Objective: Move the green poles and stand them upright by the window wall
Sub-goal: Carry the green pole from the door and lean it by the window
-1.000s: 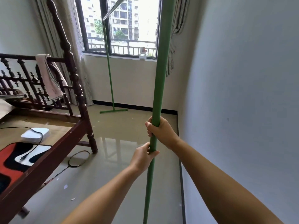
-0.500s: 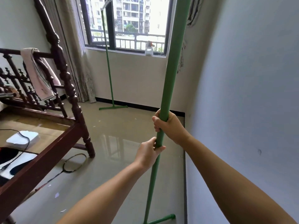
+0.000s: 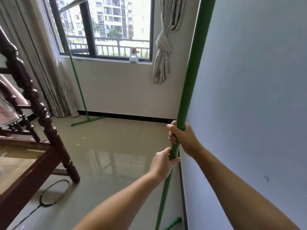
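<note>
Bedframe (image 3: 41,123) of dark turned wood occupies the left side, with a racket (image 3: 54,192) lying on the tiled floor (image 3: 108,146) beside its near post. Farther back, a curtain (image 3: 41,72) hangs at the left edge of the window (image 3: 106,27). One green pole (image 3: 78,83) stands just right of that curtain, leaning against the window wall (image 3: 119,90), its crossbar foot resting on the floor at the baseboard. A small spray bottle (image 3: 133,55) sits on the sill, and a tied curtain (image 3: 163,47) hangs at the window's right edge. Nearer and to the right, the left hand (image 3: 162,165) is wrapped fully around a second green pole (image 3: 191,77), just below the right hand (image 3: 181,138), which is also closed firmly around the shaft. This pole is near upright, tilted slightly right at the top, close beside the right wall (image 3: 249,97). Its crossbar foot shows at the bottom edge near the baseboard; contact with the floor cannot be confirmed.
</note>
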The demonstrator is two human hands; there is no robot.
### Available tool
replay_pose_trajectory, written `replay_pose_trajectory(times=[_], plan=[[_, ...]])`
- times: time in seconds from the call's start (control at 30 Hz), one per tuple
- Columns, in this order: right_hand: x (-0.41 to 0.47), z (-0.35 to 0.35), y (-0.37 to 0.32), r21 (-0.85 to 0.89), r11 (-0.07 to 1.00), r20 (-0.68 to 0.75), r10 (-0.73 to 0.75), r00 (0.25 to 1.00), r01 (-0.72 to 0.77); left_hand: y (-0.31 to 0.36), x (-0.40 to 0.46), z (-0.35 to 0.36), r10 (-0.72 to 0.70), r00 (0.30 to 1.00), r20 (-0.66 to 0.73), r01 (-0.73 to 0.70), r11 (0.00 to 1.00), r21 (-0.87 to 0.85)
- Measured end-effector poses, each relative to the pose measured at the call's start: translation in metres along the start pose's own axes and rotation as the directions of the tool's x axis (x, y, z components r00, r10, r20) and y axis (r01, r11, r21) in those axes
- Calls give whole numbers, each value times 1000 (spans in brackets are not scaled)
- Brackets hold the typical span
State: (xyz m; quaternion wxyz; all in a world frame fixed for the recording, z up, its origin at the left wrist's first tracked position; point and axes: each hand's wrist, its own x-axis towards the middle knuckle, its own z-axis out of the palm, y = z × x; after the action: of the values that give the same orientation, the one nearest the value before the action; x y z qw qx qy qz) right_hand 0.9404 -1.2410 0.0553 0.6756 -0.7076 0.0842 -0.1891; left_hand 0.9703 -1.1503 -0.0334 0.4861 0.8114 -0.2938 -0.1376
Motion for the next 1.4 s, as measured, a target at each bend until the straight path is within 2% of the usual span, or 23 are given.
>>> replay_pose_trajectory(times=[0.17, 0.33, 0.4, 0.5, 0.63, 0.73, 0.8, 1.0, 1.17, 1.4], plan=[[29, -4, 0, 5, 1000, 32, 12, 999, -13, -4, 32, -6, -19, 998, 63, 18, 1000, 25], [56, -13, 1, -34, 999, 68, 21, 997, -18, -3, 67, -16, -18, 976, 219, 4, 998, 62], [66, -17, 2, -70, 997, 49, 16, 999, -13, -6, 80, -15, 0, 974, 226, -13, 998, 54], [78, -24, 7, -203, 979, -111, -23, 994, 0, -6, 96, -6, 9, 982, 189, -16, 999, 34], [91, -34, 12, -355, 929, -404, -54, 913, -102, 4, 115, 15, 48, 985, 163, -51, 999, 13], [101, -42, 19, -397, 912, -471, -104, 876, -106, 11, 132, 28, 66, 987, 144, -68, 998, 9], [112, -50, 22, -380, 920, -468, -98, 878, -100, 14, 146, 33, 72, 989, 129, -74, 997, 14], [158, -83, 27, -319, 948, -316, -85, 945, -22, 16, 198, 42, 42, 994, 104, -46, 999, 29], [214, -112, 34, -284, 959, -313, -103, 944, 11, 21, 253, 52, 58, 995, 79, -60, 998, 20], [305, -130, 55, -254, 967, -279, -106, 954, 33, 10, 343, 57, -1, 1000, -10, 1, 999, 47]])
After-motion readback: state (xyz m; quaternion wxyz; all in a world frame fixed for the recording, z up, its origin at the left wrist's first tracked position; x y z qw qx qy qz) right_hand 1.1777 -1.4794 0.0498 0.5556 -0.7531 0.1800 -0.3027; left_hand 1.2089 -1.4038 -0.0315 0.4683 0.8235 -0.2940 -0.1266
